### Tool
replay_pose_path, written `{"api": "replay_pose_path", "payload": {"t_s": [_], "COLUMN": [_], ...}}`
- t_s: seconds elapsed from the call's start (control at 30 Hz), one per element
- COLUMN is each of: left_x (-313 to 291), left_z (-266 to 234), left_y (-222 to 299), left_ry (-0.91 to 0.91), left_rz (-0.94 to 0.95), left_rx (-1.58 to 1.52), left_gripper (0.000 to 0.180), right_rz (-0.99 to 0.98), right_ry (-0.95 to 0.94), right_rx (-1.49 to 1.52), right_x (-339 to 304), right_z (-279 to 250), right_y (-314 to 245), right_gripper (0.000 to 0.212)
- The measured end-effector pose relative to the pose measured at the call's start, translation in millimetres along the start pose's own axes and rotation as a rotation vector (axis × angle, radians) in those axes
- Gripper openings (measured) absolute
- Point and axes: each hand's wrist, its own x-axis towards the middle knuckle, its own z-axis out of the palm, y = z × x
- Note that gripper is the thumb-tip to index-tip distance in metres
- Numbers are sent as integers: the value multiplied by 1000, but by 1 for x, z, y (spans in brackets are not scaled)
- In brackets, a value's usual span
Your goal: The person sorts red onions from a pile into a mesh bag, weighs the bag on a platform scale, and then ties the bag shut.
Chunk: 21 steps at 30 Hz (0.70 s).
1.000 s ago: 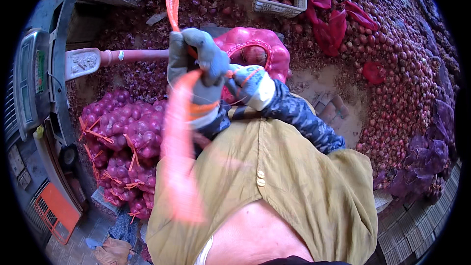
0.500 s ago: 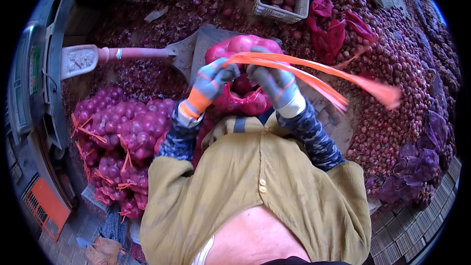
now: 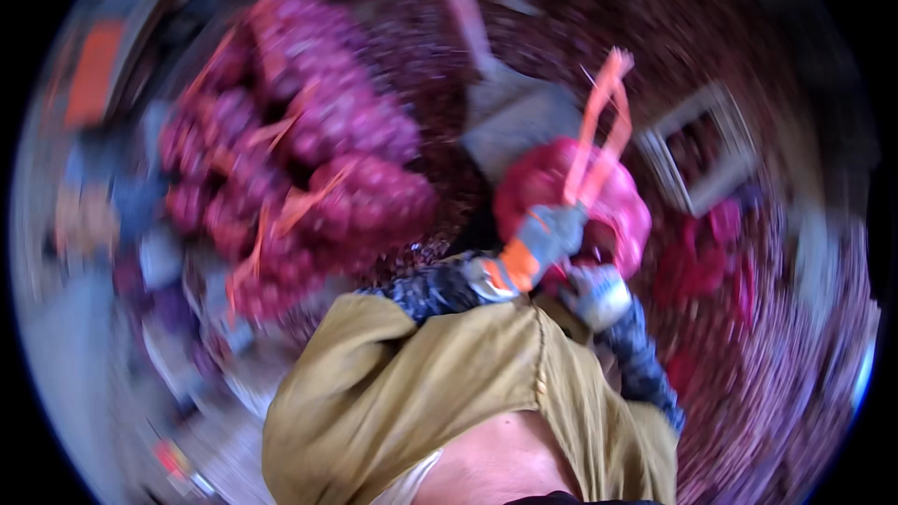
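In a grey and orange glove, my left hand (image 3: 545, 241) is closed on a bundle of orange plastic strips (image 3: 606, 122), which rise away from it in a loop. Right below them sits a pink mesh bag (image 3: 617, 196) of onions, its mouth facing me. Dark red onions (image 3: 599, 241) show in that opening. My right hand (image 3: 599, 295), also gloved, has its fingers curled at the near rim of the bag; motion smears them.
On the left, several filled mesh bags (image 3: 327, 122) tied with orange strips are piled. A shovel (image 3: 505, 112) lies beyond my bag. To the right stand a pale plastic crate (image 3: 734, 126) of onions and a loose red mesh bag (image 3: 697, 262). Onions cover the floor.
My view has swung left, so the piled bags appear larger and higher. My right hand has come off the strips and down to the bag's near rim; the left still grips them.
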Motion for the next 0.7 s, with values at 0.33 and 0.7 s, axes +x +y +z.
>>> {"api": "replay_pose_path", "payload": {"t_s": [0.33,0.7], "left_x": [-196,-366], "left_z": [68,107], "left_y": [-93,-140], "left_ry": [-115,233], "left_rz": [679,7], "left_rx": [2849,3766], "left_gripper": [17,11], "right_rz": [-205,-559], "right_ry": [-515,-718], "right_rx": [-81,-263], "right_x": [-135,-155], "right_z": [70,117], "right_y": [-32,-127], "right_gripper": [34,36]}}
